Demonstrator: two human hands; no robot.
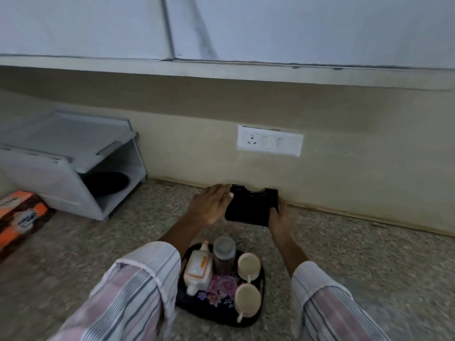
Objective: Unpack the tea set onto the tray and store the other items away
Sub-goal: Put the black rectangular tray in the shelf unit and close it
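Observation:
A dark floral tray (222,311) sits on the speckled counter close to me. It carries a white teapot with orange trim (199,268), a lidded jar (224,254) and two cream cups (249,264) (247,299). Beyond it, against the wall, both hands hold a flat black tray-like piece with a notch in its top edge (251,207). My left hand (210,205) grips its left side. My right hand (279,217) grips its right lower corner. The black piece leans almost upright at the wall base.
An orange and brown box (19,217) lies at the left edge of the counter. A white plastic rack (73,163) with a dark pan (105,183) under it stands at the back left. A socket plate (269,141) is on the wall; cabinets hang overhead.

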